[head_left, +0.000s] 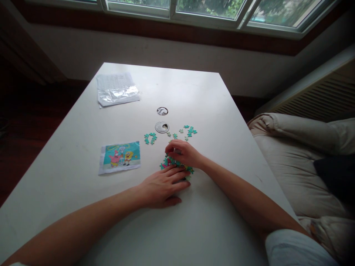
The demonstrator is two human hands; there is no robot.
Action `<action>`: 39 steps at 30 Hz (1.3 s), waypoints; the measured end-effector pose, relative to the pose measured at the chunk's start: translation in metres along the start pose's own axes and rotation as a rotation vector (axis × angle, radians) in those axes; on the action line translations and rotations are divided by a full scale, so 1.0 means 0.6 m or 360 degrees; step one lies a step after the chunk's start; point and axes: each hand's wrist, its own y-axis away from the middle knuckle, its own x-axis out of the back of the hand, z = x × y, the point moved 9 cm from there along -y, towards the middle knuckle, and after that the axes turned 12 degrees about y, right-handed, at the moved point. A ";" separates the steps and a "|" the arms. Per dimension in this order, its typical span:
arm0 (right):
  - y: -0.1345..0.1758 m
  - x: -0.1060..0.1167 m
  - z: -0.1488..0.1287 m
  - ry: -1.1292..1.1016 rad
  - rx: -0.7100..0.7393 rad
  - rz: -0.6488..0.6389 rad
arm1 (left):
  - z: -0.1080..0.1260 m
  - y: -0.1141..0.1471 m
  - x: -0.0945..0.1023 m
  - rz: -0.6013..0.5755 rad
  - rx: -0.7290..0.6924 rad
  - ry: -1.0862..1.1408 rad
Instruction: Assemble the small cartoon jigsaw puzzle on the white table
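A pile of small jigsaw puzzle pieces [165, 164], mostly teal with some pink and yellow, lies on the white table [210, 229]. My left hand [163, 186] rests flat on the near side of the pile, fingers stretched out and covering part of it. Over the pile's far side, my right hand [183, 152] bends its fingers, thumb and forefinger drawn together. Whatever is between those fingertips is too small to make out. To the left lies a picture card [120, 158] showing three cartoon figures on teal.
Beyond my hands are a loose group of teal pieces [150, 138] and more scattered pieces [190, 130]. Two round holes [162, 111] are set in the tabletop. Papers with clear plastic [118, 89] lie far left. A beige sofa [299, 162] stands at the right.
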 end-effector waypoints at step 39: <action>0.005 0.059 0.096 0.1024 -0.0421 0.0483 | 0.003 -0.002 0.001 0.0041 0.0007 -0.0064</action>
